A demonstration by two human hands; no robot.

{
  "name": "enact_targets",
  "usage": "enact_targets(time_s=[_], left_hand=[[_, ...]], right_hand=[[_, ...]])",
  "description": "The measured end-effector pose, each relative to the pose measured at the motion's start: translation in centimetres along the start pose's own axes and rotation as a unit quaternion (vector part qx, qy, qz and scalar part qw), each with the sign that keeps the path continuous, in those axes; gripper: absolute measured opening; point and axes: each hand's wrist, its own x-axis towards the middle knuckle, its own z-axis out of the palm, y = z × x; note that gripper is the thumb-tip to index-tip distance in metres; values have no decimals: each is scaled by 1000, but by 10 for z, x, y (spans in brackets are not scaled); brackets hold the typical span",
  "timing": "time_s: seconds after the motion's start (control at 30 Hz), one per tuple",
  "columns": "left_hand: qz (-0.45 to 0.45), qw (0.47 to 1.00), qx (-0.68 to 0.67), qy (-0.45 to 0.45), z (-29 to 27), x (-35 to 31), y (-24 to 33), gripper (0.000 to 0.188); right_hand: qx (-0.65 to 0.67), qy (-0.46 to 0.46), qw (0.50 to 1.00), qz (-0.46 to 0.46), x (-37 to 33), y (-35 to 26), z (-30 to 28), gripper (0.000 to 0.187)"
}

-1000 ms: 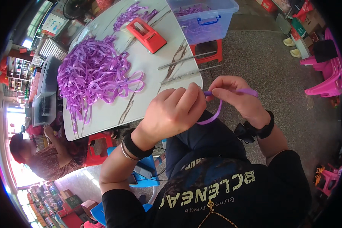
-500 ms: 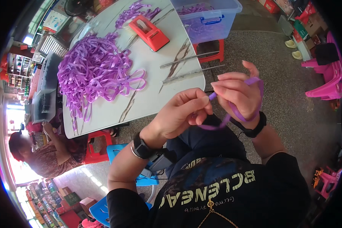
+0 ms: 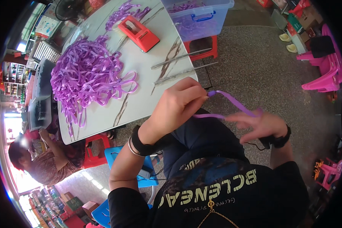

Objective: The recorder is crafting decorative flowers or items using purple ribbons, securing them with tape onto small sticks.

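Observation:
My left hand [image 3: 178, 106] is closed in a pinch on a purple ribbon loop [image 3: 235, 102], just beyond the table's near right corner. A darker purple piece [image 3: 212, 93] on the loop sticks out past the fingertips. To the right, my right hand [image 3: 264, 124] has its fingers spread, slightly blurred, and the far end of the loop passes at its back. Whether the ribbon is hooked over a finger there, I cannot tell. On the marble-patterned table [image 3: 140, 100] lies a large heap of purple ribbon loops [image 3: 87, 72], left of my hands.
A red tape dispenser [image 3: 140, 35] and a smaller ribbon pile [image 3: 127, 14] occupy the table's far part. Two thin rods [image 3: 180, 59] jut over its right edge. A clear bin [image 3: 201, 24] of ribbon stands on a red stool [image 3: 205, 49]. At left, another person [image 3: 45, 161] sits.
My right hand has moved down and right, its fingers spreading from a curl around the ribbon. The left hand has risen slightly, still pinching. The loop is stretched wider between them.

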Motion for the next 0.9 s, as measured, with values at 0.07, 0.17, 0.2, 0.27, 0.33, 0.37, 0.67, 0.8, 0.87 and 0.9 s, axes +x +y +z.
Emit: enact_targets(time_s=[0.07, 0.17, 0.2, 0.27, 0.33, 0.37, 0.67, 0.8, 0.87, 0.9], left_hand=[[42, 995, 84, -21, 2, 4, -2, 12], [125, 964, 230, -50, 5, 9, -2, 15], [162, 941, 291, -58, 5, 11, -1, 17], [177, 931, 312, -74, 7, 14, 2, 20], [189, 919, 334, -86, 9, 15, 5, 23], [194, 916, 338, -88, 10, 15, 6, 23], [95, 980, 152, -86, 15, 17, -3, 10], [-363, 771, -515, -87, 23, 15, -9, 9], [-342, 723, -595, -82, 32, 13, -14, 14], [-336, 710, -613, -80, 35, 13, -13, 13]], right_hand=[[-7, -218, 964, 152, -6, -23, -21, 51], [297, -201, 931, -63, -18, -5, -39, 33], [297, -198, 932, -63, -14, -2, -39, 33], [250, 159, 951, -86, 12, -9, -29, 23], [209, 186, 958, -60, 37, -14, -16, 24], [166, 212, 963, -33, 43, -14, -13, 26], [288, 45, 956, 45, 55, -3, -21, 13], [-100, 173, 964, -178, 56, -7, -22, 4], [-367, 284, 816, -344, 60, -9, -27, 6], [-367, 284, 816, -344, 61, -9, -27, 6]])
